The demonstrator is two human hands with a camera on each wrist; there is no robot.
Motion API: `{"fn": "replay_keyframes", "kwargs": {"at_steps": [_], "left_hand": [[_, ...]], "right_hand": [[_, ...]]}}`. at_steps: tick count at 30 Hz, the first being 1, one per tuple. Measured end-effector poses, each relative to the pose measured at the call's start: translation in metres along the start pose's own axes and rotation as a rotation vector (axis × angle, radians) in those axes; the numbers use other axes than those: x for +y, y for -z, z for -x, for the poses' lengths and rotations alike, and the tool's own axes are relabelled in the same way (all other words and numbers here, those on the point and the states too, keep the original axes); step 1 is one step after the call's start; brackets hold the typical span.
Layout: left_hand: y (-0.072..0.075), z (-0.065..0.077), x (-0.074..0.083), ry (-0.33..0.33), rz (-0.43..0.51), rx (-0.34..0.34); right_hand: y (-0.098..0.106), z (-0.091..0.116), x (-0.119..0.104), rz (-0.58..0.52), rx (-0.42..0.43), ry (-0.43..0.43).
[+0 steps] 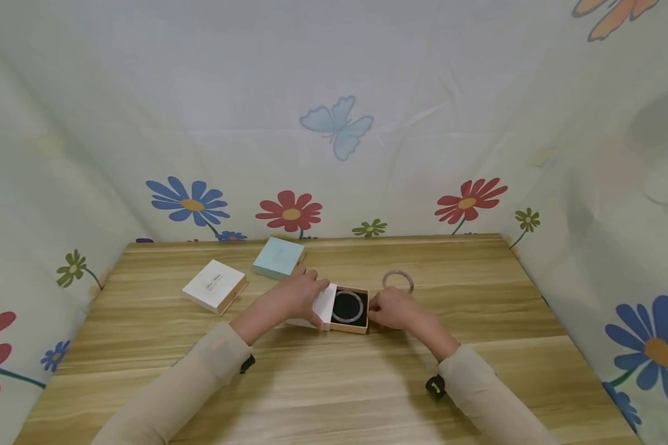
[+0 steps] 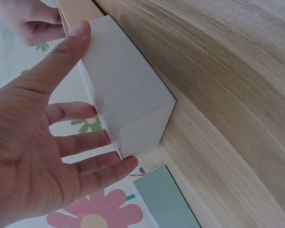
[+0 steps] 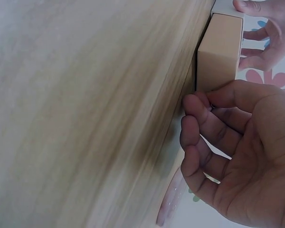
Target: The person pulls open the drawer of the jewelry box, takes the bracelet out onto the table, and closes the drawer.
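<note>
A white box sleeve [image 1: 324, 306] lies on the table, held by my left hand [image 1: 297, 295]. In the left wrist view the thumb [image 2: 78, 35] presses its near face while the other fingers reach along the far side. A tan drawer [image 1: 349, 329] with black lining sticks out of the sleeve to the right. Inside it rests a pale, translucent bangle [image 1: 361, 312]. My right hand [image 1: 395, 308] is at the drawer's right end, fingers curled; thumb and forefinger pinch at its end panel [image 3: 216, 71]. A second, pinkish bangle [image 1: 412, 284] lies on the table just beyond the right hand.
To the left stands a white box [image 1: 214, 285] with dark lettering and a tan edge. A light blue box [image 1: 279, 256] sits farther back, beyond the left hand. The wood-grain table [image 1: 334, 395] meets a flower-printed cloth [image 1: 228, 154] behind and at the sides.
</note>
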State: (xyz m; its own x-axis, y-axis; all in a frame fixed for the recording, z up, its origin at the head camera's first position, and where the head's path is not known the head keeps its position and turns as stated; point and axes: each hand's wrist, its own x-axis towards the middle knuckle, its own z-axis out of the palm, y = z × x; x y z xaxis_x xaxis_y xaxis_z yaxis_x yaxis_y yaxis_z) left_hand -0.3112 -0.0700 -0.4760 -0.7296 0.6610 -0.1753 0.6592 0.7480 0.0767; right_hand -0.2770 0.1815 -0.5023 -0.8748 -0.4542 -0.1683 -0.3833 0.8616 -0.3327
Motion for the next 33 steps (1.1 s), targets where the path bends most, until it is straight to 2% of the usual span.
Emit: {"fn": "replay_keyframes", "kwargs": {"at_steps": [10, 33], "left_hand": [[0.0004, -0.0002, 0.0006, 0.007, -0.014, -0.004], [-0.0033, -0.0013, -0.0014, 0.003, -0.019, -0.004]], "right_hand": [[0.0017, -0.0006, 0.0031, 0.005, -0.025, -0.016], [-0.0020, 0.0006, 0.0045, -0.004, -0.009, -0.026]]}}
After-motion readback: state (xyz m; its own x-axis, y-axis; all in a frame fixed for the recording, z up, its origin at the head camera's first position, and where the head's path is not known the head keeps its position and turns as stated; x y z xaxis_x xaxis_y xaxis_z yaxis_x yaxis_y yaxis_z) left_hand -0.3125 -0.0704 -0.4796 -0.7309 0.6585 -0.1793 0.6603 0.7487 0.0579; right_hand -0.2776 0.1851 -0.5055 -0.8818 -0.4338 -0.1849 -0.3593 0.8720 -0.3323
